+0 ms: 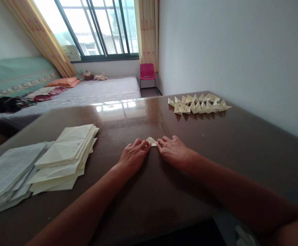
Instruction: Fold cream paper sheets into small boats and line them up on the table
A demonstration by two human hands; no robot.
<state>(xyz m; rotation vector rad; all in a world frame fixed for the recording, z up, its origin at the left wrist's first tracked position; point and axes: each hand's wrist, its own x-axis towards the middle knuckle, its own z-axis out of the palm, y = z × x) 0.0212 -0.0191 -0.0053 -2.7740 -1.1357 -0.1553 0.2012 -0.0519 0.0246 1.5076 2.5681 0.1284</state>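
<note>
Left grip (134, 154) and right grip (173, 150) pinching small folded cream paper (152, 141); pointed cream-paper shapes (202, 107) standing done; creased cream sheets (67, 148) lying unshaped.

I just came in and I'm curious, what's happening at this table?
A person's left hand and right hand press on a small folded piece of paper between them. Finished-looking folded paper shapes stand in a group at the far right, and stacks of cream sheets and greyish sheets lie to the left.
</note>
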